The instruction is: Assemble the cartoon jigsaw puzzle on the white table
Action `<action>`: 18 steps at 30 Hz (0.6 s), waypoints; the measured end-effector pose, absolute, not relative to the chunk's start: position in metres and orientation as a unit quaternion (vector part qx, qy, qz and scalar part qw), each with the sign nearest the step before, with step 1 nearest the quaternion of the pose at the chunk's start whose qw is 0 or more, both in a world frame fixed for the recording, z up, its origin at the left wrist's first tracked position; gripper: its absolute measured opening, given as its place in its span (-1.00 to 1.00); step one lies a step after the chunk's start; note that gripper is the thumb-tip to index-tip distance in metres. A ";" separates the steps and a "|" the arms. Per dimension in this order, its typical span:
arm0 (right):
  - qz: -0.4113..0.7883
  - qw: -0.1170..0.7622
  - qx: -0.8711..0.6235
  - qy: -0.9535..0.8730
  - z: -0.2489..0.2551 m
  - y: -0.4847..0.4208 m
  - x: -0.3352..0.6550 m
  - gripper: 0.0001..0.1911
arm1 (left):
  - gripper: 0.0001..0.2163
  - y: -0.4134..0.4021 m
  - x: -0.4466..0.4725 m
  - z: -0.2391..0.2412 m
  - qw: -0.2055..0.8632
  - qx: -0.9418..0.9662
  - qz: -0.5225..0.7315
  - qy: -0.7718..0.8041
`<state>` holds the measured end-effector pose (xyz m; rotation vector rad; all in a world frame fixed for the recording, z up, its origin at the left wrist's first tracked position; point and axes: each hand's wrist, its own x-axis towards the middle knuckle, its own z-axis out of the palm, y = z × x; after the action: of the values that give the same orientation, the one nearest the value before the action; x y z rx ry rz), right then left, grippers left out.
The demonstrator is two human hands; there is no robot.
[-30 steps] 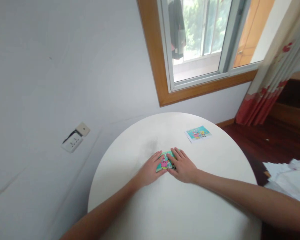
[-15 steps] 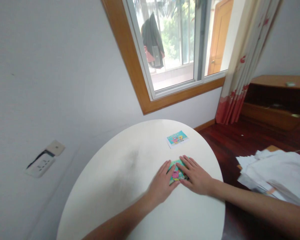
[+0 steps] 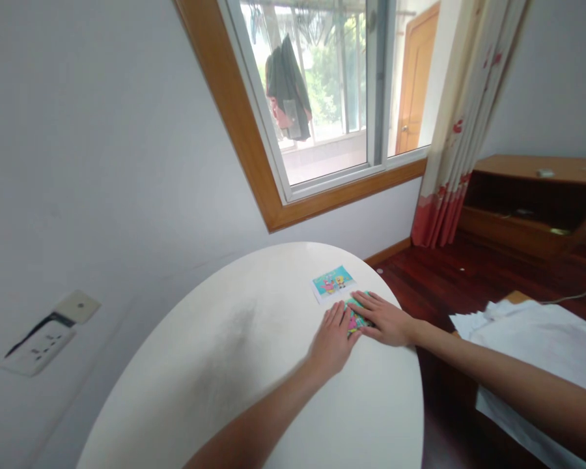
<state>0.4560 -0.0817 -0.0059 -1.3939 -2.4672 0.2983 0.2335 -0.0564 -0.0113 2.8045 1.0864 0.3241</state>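
Nearest: both bare forearms, left forearm (image 3: 268,410) up from the bottom edge, right forearm (image 3: 498,371) in from the right, crossing over the tabletop's edge. Left hand (image 3: 333,339) palm down, fingers stretched forward, covering the left side of a small colourful picture (image 3: 354,322); thumb along its near edge. Right hand (image 3: 388,320) also palm down, over the picture's right side, fingers slanting across its far part, thumb toward the near edge. Hands almost meet, thumb tips close together; fingers extended, laid on the picture rather than curled round it. Can't tell how hard they press.

Picture lies flat between and partly under the hands, on the right part of the round white tabletop (image 3: 283,280). Only a middle strip shows: pink figure, teal-green ground; rest hidden. Tabletop has a dark grey smudge (image 3: 234,345) left of the left hand.

Just past the hands, slightly left: flat card (image 3: 334,284), teal, pink and yellow cartoon figures, white border. Near the fingertips, lying uncovered.

Right of the tabletop, lower down: heap of white papers (image 3: 527,329), partly behind the right forearm. Wall socket (image 3: 41,348) far left. Dark red wood floor (image 3: 434,273) beyond.

Farther: wood-framed window (image 3: 273,208), cream-and-red curtain (image 3: 437,212), low brown cabinet (image 3: 522,228). Through the glass: hanging dark garment (image 3: 288,85), orange-brown door (image 3: 417,78).
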 end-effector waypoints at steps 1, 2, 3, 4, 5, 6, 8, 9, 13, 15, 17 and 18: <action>0.103 0.142 -0.480 -0.859 -0.006 -0.080 0.457 -0.26 | -0.42 -0.056 0.235 -0.012 0.057 0.926 0.104 0.359; 0.101 0.138 -0.478 -0.862 -0.005 -0.079 0.458 -0.26 | -0.42 -0.056 0.237 -0.012 0.056 0.925 0.103 0.360; 0.099 0.133 -0.478 -0.863 -0.005 -0.078 0.458 -0.26 | -0.42 -0.057 0.238 -0.011 0.057 0.925 0.101 0.363; 0.097 0.131 -0.479 -0.863 -0.004 -0.078 0.459 -0.26 | -0.42 -0.057 0.239 -0.010 0.061 0.924 0.099 0.364; 0.093 0.132 -0.482 -0.861 -0.003 -0.079 0.458 -0.26 | -0.43 -0.057 0.239 -0.008 0.066 0.924 0.098 0.365; 0.087 0.137 -0.487 -0.859 -0.002 -0.081 0.457 -0.26 | -0.44 -0.057 0.238 -0.006 0.073 0.922 0.099 0.366; 0.065 0.159 -0.497 -0.850 0.002 -0.087 0.449 -0.26 | -0.46 -0.056 0.229 0.002 0.084 0.918 0.105 0.374; 0.051 0.176 -0.503 -0.845 0.003 -0.091 0.442 -0.28 | -0.48 -0.055 0.221 0.005 0.085 0.914 0.110 0.381; 0.012 0.219 -0.508 -0.833 0.010 -0.101 0.387 -0.35 | -0.49 -0.043 0.169 0.016 0.054 0.902 0.138 0.406; 0.014 0.228 -0.508 -0.830 0.013 -0.099 0.350 -0.34 | -0.48 -0.038 0.135 0.017 0.038 0.889 0.144 0.433; 0.025 0.240 -0.506 -0.828 0.014 -0.092 0.311 -0.34 | -0.47 -0.036 0.102 0.015 0.026 0.878 0.143 0.457; 0.032 0.241 -0.506 -0.827 0.014 -0.087 0.293 -0.34 | -0.47 -0.037 0.086 0.013 0.022 0.873 0.142 0.466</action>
<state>0.2931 -0.0868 0.0145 -1.3848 -2.2634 0.0888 0.0860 -0.0366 0.0135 2.7040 1.4450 0.4404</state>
